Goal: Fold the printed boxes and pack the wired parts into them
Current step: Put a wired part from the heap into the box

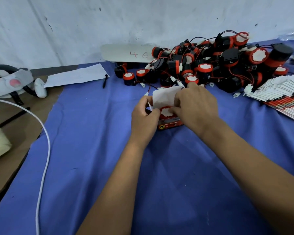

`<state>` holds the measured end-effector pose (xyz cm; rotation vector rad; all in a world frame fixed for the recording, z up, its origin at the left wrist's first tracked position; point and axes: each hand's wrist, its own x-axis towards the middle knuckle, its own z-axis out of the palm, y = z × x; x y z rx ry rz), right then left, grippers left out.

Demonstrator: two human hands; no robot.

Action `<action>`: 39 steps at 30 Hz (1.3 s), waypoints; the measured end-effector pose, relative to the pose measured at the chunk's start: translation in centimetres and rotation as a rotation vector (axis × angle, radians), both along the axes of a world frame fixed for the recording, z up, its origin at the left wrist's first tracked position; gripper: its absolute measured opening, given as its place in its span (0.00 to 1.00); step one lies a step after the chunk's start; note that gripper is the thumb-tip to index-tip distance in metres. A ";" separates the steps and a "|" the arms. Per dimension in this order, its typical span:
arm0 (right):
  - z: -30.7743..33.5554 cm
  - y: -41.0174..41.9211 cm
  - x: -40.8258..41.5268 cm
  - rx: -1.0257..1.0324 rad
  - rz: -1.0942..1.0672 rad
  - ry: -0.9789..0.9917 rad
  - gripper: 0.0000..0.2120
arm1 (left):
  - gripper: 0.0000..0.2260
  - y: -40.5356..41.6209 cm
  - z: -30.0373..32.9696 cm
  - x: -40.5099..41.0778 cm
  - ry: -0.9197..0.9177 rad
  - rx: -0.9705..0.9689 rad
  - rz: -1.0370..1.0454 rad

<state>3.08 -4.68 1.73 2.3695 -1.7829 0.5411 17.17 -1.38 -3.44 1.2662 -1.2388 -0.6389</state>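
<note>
A red printed box (170, 123) stands upright on the blue cloth (95, 150) at the centre, its white top flap (165, 97) raised. A red-and-white wired part (166, 111) sits in its open top. My left hand (143, 116) grips the box's left side and a side flap. From the right, my right hand (194, 106) reaches over the box, its fingers curled on the part and the flap's edge. Behind lies a heap of black-and-red wired parts (210, 63). A fanned stack of flat printed boxes (282, 97) lies at the right.
A black pen (105, 80) and a white paper sheet (76, 75) lie at the back left. A white card marked 46 (126, 53) leans near the wall. A white cable (44, 150) crosses the cloth's left edge. A white headset (12, 82) rests at far left.
</note>
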 end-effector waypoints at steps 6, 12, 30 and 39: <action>-0.5 0.0 -0.6 0.099 0.092 0.010 0.25 | 0.20 -0.5 -0.7 -0.6 0.011 0.085 0.045; 0.8 -0.5 -0.7 0.207 0.120 0.033 0.26 | 0.06 -0.4 -0.5 -0.5 -0.009 0.088 0.013; 1.3 -0.7 -1.2 0.342 0.155 0.107 0.16 | 0.04 -0.9 -0.9 -0.6 -0.038 0.059 0.074; 3.5 1.3 -4.7 0.196 0.264 0.024 0.04 | 0.07 -1.2 -0.5 -0.8 -0.008 0.127 0.134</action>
